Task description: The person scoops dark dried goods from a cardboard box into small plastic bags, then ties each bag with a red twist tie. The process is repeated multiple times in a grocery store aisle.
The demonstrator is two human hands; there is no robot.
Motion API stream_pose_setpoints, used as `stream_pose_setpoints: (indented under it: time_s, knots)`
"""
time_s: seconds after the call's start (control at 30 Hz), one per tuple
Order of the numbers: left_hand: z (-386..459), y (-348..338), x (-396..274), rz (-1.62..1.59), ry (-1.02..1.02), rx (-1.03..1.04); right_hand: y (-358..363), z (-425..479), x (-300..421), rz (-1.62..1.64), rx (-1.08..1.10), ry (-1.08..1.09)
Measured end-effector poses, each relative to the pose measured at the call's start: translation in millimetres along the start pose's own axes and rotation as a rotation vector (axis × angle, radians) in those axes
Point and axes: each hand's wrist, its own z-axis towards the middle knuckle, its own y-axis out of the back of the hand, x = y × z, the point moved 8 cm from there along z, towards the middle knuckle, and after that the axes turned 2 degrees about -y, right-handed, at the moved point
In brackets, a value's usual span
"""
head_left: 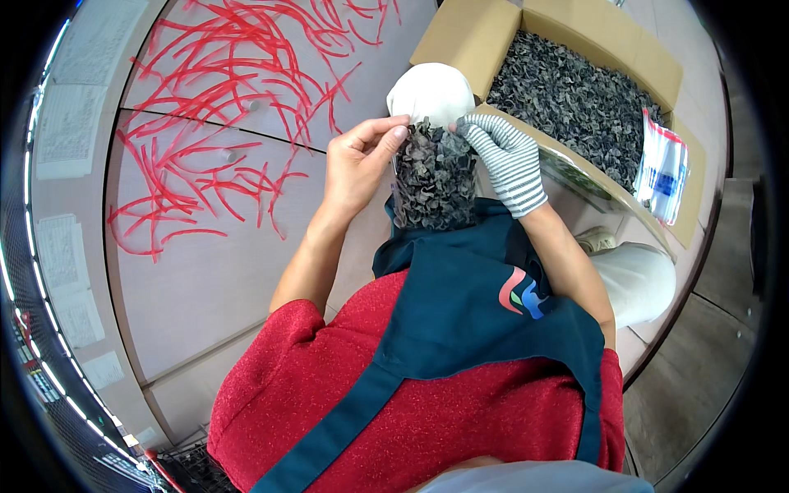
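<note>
A clear plastic bag filled with dark dried wood ear fungus (434,179) stands upright in front of my chest. My bare left hand (367,154) pinches the upper left edge of the bag between thumb and finger. On the other side, my right hand (502,154), in a grey-and-white striped glove with the fingertips partly hidden, holds the upper right edge. Just beyond the bag's top is a white cloth-covered knee (431,92).
An open cardboard box (468,43) of loose dried fungus (567,98) is at the upper right. Flat printed plastic bags (662,169) lie over its right side. Many red strips (246,68) are scattered over pale cabinet doors (203,308) at the left.
</note>
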Motion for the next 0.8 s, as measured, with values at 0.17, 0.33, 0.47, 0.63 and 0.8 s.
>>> stream_pose_setpoints:
  time_s: [0.17,0.33,0.47,0.63,0.8]
  knots:
    - [-3,5,0,-0.100,-0.022,-0.060,10,1,-12,0.065,-0.093,-0.031]
    - [-6,8,5,-0.161,-0.102,-0.050,18,-4,-17,0.063,-0.122,0.041]
    - [-8,11,7,-0.164,-0.144,0.015,19,-6,-13,0.032,-0.096,0.044]
    - [-8,14,4,-0.080,-0.158,0.070,23,-4,-23,0.004,-0.087,0.076]
    - [-8,24,5,0.080,-0.227,0.082,27,4,-28,-0.016,-0.010,0.091]
